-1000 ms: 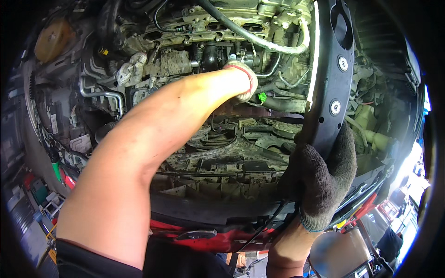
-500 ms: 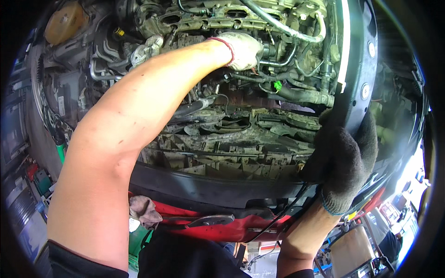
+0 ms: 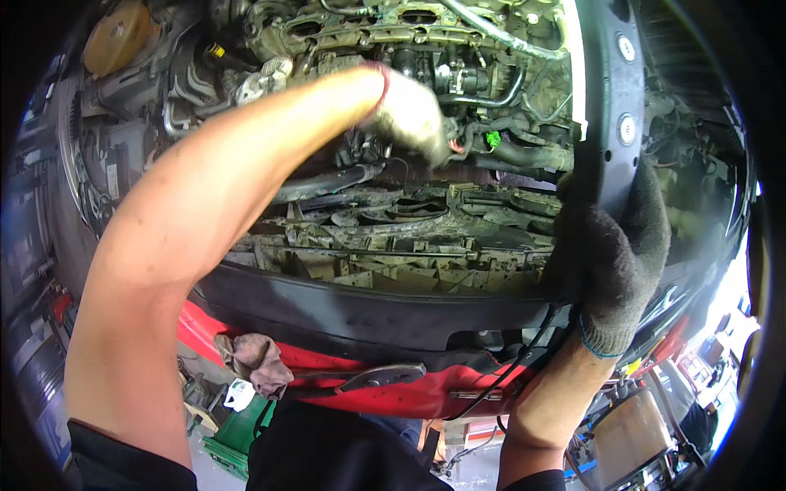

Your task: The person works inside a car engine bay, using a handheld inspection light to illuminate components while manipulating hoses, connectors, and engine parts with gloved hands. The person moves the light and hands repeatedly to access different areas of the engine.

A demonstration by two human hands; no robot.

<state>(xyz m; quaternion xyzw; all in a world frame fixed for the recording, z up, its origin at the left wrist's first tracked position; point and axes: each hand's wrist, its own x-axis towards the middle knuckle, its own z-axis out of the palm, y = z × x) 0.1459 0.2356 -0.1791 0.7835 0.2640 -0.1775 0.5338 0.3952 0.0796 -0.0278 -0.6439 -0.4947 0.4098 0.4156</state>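
Note:
My left hand (image 3: 405,114), in a white glove with a red cuff, is over the engine (image 3: 463,20) in the open bay, blurred by motion. Its fingertips are close to a small reddish piece (image 3: 455,147) beside some hoses; whether they hold anything is unclear. On the right, my right hand (image 3: 626,270) wears a dark grey knitted glove and is wrapped round the lower end of a long black bar-shaped work light (image 3: 618,90). A bright strip runs down the light's left edge. Near my left hand is a bright green clip (image 3: 494,140).
A crumpled rag (image 3: 260,366) and a long dark metal tool (image 3: 381,376) lie along the red bumper (image 3: 336,397). A black cable (image 3: 524,356) hangs below my right hand. A green crate (image 3: 233,438) is on the floor. A yellowish reservoir (image 3: 119,37) is at far left.
My left hand has come down and slightly left from the metal pipe, uncovering a dark round part. The work light has shifted slightly left in view, with my right hand still round it.

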